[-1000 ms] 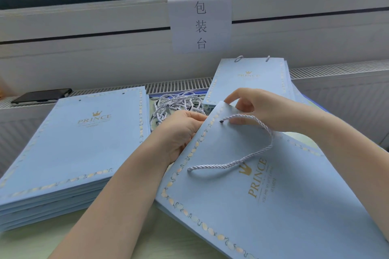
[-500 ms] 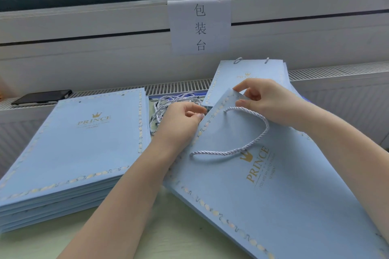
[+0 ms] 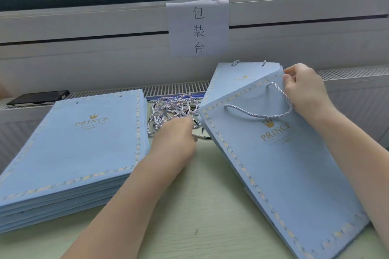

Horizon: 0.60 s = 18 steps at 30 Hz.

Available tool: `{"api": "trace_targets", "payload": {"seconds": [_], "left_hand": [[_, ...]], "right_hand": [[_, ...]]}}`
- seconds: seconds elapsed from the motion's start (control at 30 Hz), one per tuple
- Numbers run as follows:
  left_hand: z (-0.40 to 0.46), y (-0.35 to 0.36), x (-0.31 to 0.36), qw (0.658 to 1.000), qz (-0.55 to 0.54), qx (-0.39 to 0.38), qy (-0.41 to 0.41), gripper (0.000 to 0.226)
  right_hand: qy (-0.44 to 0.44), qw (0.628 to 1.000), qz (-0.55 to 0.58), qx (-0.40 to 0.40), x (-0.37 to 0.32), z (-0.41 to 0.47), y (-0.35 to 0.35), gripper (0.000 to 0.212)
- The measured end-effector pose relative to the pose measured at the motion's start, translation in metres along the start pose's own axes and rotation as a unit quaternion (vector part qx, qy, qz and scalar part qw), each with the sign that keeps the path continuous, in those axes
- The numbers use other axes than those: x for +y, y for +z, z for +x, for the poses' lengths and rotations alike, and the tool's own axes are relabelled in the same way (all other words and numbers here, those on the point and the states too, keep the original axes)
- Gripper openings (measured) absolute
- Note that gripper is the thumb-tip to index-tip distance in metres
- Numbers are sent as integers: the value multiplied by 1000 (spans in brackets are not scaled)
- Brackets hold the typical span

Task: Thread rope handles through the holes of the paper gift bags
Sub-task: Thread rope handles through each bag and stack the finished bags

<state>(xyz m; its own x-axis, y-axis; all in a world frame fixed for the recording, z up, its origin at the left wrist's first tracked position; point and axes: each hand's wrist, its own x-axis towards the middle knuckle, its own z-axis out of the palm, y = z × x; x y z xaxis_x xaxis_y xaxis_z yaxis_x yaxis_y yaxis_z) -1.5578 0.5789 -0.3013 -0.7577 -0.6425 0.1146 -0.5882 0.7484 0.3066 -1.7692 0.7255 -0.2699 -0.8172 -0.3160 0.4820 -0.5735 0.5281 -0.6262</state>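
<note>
A light blue gift bag [image 3: 280, 160] is lying flat and slanted on the tabletop [image 3: 200, 212], with a pale rope handle [image 3: 261, 114] looping across its upper face from two holes near its top edge. The right hand [image 3: 305, 90] is pinching the bag's top corner, its fingers curled over the edge beside one end of the handle. Just left of the bag, a tangled pile of loose ropes [image 3: 174, 109] is sitting on the tabletop, and the left hand [image 3: 174, 134] is reaching into it, fingers curled and touching the strands; whether it is gripping one, I cannot tell. Behind the bag, a stack of bags with handles [image 3: 237, 73] is leaning against the radiator ledge. Farther left of the bag, beyond the ropes, a tall stack of bags without handles [image 3: 69, 149] is lying flat. A dark phone [image 3: 39, 97] is resting on the ledge behind that stack, and a paper sign [image 3: 197, 27] is hanging on the wall above the bag.
</note>
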Motion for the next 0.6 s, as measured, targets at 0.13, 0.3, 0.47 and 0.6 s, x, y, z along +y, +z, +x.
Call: {"api": "trace_targets", "payload": {"seconds": [0.13, 0.3, 0.47, 0.6], "left_hand": [[-3, 11, 5, 995, 100, -9, 0, 28], [-1, 17, -2, 999, 42, 28, -5, 28], [-6, 9, 7, 982, -65, 174, 14, 25], [-7, 1, 14, 907, -196, 349, 131, 27]], "right_hand": [[31, 999, 3, 9, 6, 2, -1, 27], [61, 997, -26, -31, 12, 2, 3, 30], [-35, 999, -37, -5, -7, -6, 3, 29], [-182, 952, 148, -198, -51, -42, 0, 25]]}}
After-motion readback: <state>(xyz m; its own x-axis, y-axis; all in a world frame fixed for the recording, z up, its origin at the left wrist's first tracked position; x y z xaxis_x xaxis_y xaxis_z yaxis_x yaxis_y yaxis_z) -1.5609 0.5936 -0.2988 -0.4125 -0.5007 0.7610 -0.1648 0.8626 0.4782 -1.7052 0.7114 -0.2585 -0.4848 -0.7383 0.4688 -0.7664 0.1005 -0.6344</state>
